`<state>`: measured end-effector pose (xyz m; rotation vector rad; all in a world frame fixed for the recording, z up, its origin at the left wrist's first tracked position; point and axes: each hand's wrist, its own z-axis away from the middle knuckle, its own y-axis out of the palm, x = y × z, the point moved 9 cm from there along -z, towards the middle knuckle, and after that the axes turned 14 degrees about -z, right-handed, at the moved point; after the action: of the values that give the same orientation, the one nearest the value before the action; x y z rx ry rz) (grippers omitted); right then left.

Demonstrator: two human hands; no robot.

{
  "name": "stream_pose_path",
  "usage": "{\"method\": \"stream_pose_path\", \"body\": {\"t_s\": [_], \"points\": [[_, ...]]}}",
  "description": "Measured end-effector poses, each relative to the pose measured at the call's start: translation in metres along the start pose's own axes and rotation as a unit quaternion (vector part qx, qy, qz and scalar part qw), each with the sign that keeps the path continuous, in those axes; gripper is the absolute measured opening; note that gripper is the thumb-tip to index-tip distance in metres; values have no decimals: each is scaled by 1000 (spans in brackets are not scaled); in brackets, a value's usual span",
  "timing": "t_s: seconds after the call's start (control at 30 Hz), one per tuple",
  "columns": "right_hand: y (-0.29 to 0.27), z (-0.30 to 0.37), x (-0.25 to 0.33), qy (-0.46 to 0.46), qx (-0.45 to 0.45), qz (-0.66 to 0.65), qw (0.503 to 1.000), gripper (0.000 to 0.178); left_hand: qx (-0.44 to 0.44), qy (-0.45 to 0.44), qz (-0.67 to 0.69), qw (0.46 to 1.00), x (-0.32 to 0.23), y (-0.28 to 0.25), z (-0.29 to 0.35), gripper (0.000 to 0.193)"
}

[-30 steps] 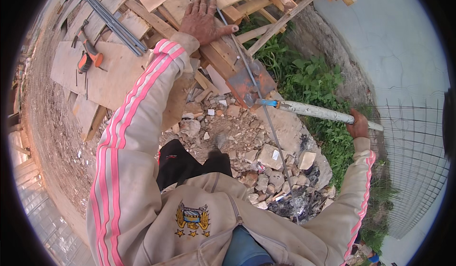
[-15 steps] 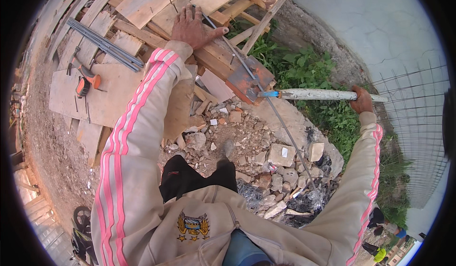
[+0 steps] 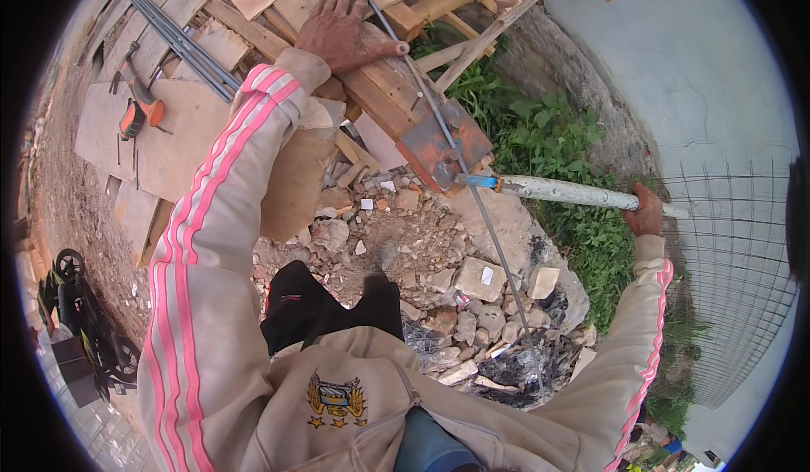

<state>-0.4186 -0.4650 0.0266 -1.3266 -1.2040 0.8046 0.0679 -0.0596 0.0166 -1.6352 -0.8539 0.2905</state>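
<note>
My left hand (image 3: 350, 33) lies flat with its fingers stretched on the wooden boards, its thumb resting across a thin steel rod (image 3: 498, 240). The rod runs over a rusty metal plate (image 3: 439, 147) on the end of a timber beam (image 3: 380, 97) and slants down over the rubble. Far to the right, my right hand (image 3: 645, 210) is closed around a long white, paint-worn pipe handle (image 3: 565, 192). The handle's blue end (image 3: 483, 181) meets the rod beside the plate. I cannot see exactly how that end grips the rod.
On the boards at left lie a hammer (image 3: 135, 75), an orange-and-black tape measure (image 3: 132, 121) and a bundle of rods (image 3: 181, 42). Broken stones (image 3: 481, 280) cover the ground below. Green plants (image 3: 557, 134) and wire mesh (image 3: 730, 269) border a pale wall (image 3: 683, 75). A motorcycle (image 3: 80, 316) stands far left.
The whole view has turned and shifted slightly, bringing more of the motorcycle into sight. Both hands keep their hold, and the pipe handle slopes lower toward the right in the picture.
</note>
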Motion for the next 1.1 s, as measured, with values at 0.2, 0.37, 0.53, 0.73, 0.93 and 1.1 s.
{"method": "stream_pose_path", "body": {"t_s": [0.2, 0.37, 0.53, 0.73, 0.93, 1.1], "points": [[15, 0, -1, 2, 11, -26, 1000, 30, -12, 6, -28, 1000, -1, -4, 1, 124], [36, 8, -4, 28, 10, -30, 999, 33, -42, 27, -16, 999, 1, -2, -1, 124], [23, 22, 7, 44, -1, -27, 999, 24, -37, 15, -6, 999, 0, -4, 3, 124], [22, 42, 2, 104, 19, -17, 994, 20, -29, 8, -18, 999, -5, -5, -2, 125], [2, -2, 3, 63, -31, -7, 998, 30, 35, 18, -12, 999, 2, -23, -23, 100], [15, -8, -15, 73, -16, 1, 997, 38, -69, 105, -65, 990, 7, -34, -71, 51]]}}
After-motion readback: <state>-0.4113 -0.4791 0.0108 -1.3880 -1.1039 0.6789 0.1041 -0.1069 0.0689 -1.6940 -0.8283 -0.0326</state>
